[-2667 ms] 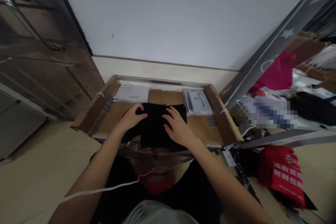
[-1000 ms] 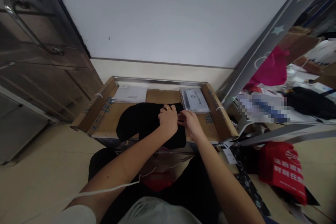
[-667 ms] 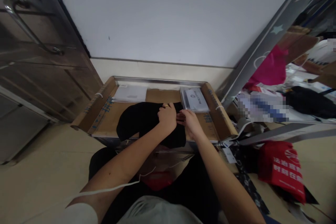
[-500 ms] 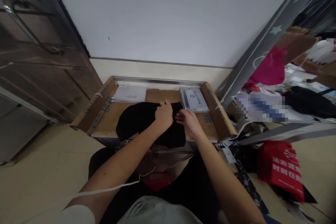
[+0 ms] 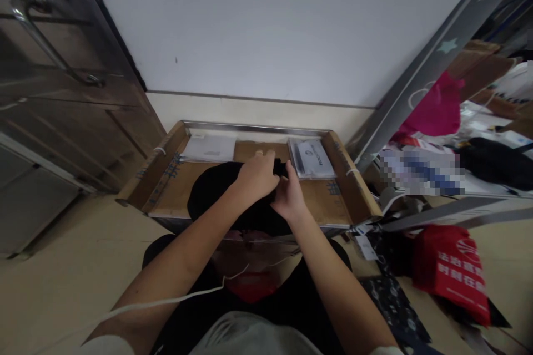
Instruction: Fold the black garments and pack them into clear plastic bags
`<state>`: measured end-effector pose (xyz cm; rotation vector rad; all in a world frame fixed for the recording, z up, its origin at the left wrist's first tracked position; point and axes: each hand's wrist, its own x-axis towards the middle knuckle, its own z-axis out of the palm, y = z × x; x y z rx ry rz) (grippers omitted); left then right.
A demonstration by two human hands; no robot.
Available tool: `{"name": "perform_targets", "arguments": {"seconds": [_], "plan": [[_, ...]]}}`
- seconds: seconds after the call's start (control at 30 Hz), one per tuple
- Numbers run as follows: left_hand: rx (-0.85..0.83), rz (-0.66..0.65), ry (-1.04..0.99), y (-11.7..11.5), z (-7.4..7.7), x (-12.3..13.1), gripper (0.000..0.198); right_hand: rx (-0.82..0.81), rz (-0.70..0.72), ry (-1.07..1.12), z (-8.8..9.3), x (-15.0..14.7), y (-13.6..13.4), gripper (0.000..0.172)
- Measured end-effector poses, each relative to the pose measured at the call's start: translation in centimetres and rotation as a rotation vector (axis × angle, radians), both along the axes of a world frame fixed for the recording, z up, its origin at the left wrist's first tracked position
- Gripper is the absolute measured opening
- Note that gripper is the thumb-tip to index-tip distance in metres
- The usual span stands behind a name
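A black garment (image 5: 212, 191) lies crumpled on the flattened cardboard (image 5: 175, 191) that covers a low metal table. My left hand (image 5: 256, 175) reaches across it and is closed on the garment's far right part. My right hand (image 5: 287, 197) sits right beside it, fingers curled onto the same bunch of black cloth. Both hands touch each other over the cloth. The near edge of the garment hangs a little over the table's front.
A white packet (image 5: 210, 148) lies at the back left of the cardboard, a clear-wrapped packet (image 5: 312, 158) at the back right. A dark door with a metal handle (image 5: 45, 39) stands left. A red bag (image 5: 453, 272), pink cloth (image 5: 437, 113) and clutter lie right.
Both hands went from lying flat on the spread garment to gripping its right side. In the last half second they shifted slightly towards the back, bunching the cloth more.
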<state>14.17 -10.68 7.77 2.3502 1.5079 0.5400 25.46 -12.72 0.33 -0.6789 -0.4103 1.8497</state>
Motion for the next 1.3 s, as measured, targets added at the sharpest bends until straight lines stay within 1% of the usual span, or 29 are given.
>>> {"name": "perform_targets", "arguments": {"seconds": [0.07, 0.1, 0.13, 0.2, 0.27, 0.33, 0.43, 0.53, 0.6, 0.67, 0.73, 0.83, 0.93, 1.03, 1.17, 1.3], "plan": [[-0.017, -0.111, -0.066, -0.7, -0.6, 0.2, 0.026, -0.003, -0.046, 0.015, -0.3, -0.2, 0.2, 0.043], [-0.009, -0.141, -0.121, -0.8, -0.7, 0.1, 0.022, -0.005, -0.067, 0.020, -0.6, -0.2, 0.3, 0.038], [0.012, -0.144, -0.181, -0.7, -0.9, -0.2, 0.021, -0.010, -0.085, 0.024, -0.9, 0.0, 0.3, 0.033], [0.080, -0.081, -0.275, -0.1, -0.8, -1.4, 0.023, -0.030, -0.109, 0.015, -1.6, 0.5, 0.4, 0.029], [0.155, 0.020, -0.279, 1.5, -0.7, -3.4, 0.026, -0.066, -0.121, -0.028, -2.1, 1.2, 0.4, 0.027], [0.210, 0.117, -0.168, 3.7, -0.8, -5.9, 0.028, -0.098, -0.128, -0.095, -2.4, 1.8, 0.4, 0.023], [0.208, 0.168, 0.110, 7.6, -2.1, -10.3, 0.032, -0.121, -0.142, -0.183, -2.9, 2.6, 0.5, 0.016], [0.125, 0.054, 0.420, 10.7, -4.0, -14.1, 0.040, -0.138, -0.163, -0.226, -3.4, 3.0, 0.5, 0.013], [0.075, 0.013, 0.537, 11.8, -5.1, -15.9, 0.041, -0.127, -0.165, -0.229, -3.5, 3.1, 0.5, 0.013], [0.069, 0.012, 0.596, 12.4, -5.9, -17.1, 0.037, -0.111, -0.158, -0.229, -3.5, 2.9, 0.3, 0.015], [0.097, 0.019, 0.633, 12.6, -6.5, -17.7, 0.033, -0.115, -0.165, -0.242, -3.4, 2.7, 0.2, 0.018], [0.135, 0.021, 0.675, 12.7, -7.1, -18.0, 0.031, -0.156, -0.189, -0.269, -3.3, 2.5, 0.0, 0.022], [0.158, -0.019, 0.685, 12.8, -7.4, -18.1, 0.033, -0.187, -0.161, -0.282, -3.6, 2.6, 0.1, 0.016], [0.168, -0.056, 0.667, 12.9, -7.5, -18.2, 0.037, -0.166, -0.130, -0.317, -3.9, 2.8, 0.2, 0.011], [0.145, -0.023, 0.661, 12.8, -7.6, -18.5, 0.035, -0.137, -0.127, -0.313, -3.7, 2.5, 0.2, 0.014], [0.134, 0.027, 0.657, 12.5, -7.8, -18.8, 0.033, -0.119, -0.178, -0.278, -3.3, 2.1, 0.0, 0.021]]}}
